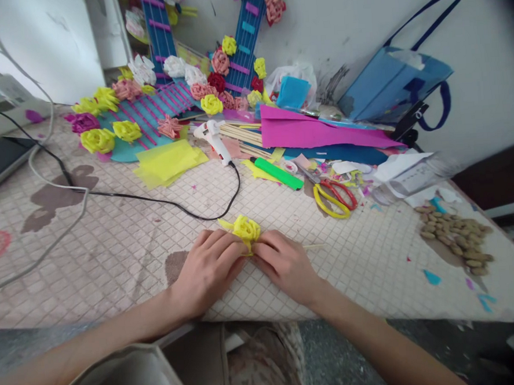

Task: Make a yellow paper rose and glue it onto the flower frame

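Note:
Both my hands meet at the near edge of the table around a small yellow paper flower [246, 228]. My left hand [207, 271] pinches its base from the left with the fingers curled. From the right, my right hand [285, 264] has its fingers closed on the same flower. A thin wooden stick [315, 246] pokes out to the right of my right hand. A white glue gun [213, 139] lies behind, and its black cord [170, 202] loops toward my hands.
Yellow tissue sheets [168, 162], a green marker [279, 173], yellow and red scissors [336, 198], pink and blue paper sheets [314, 132], a blue bag [392, 85], a pile of peanuts [455, 239], and a blue board with several paper flowers [156, 106] crowd the tiled tabletop [112, 242].

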{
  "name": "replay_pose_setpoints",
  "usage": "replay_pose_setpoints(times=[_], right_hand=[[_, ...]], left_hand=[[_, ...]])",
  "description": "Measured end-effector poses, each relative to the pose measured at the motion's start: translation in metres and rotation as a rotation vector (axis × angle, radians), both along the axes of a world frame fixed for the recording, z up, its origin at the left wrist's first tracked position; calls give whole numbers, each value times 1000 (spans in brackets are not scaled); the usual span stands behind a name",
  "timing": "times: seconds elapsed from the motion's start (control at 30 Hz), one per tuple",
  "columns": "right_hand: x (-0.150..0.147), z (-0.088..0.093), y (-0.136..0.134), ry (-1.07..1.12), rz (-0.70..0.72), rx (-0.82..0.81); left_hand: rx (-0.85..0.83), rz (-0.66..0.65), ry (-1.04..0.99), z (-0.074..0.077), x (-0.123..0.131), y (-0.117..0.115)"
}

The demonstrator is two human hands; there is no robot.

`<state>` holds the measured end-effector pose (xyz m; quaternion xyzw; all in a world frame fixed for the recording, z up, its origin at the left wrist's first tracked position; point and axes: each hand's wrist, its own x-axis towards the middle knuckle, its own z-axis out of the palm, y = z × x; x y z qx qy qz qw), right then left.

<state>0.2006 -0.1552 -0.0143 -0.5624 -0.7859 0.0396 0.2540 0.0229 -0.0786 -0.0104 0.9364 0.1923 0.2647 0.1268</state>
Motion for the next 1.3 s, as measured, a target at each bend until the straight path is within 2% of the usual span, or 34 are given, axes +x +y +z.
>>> replay_pose_setpoints(times=[0.23, 0.6, 1.03, 1.3], right_hand=[[0, 2, 0, 19, 17, 15], [-1, 0, -1, 31, -27, 34], [0, 3, -1, -83, 33, 51], [-1, -1, -1, -33, -22, 84]], left_hand=[[82, -104, 25, 1, -6, -1], [44, -59, 43, -1, -4, -2], [36, 4, 54, -1, -1, -3], [39, -6, 86, -1, -4, -4]])
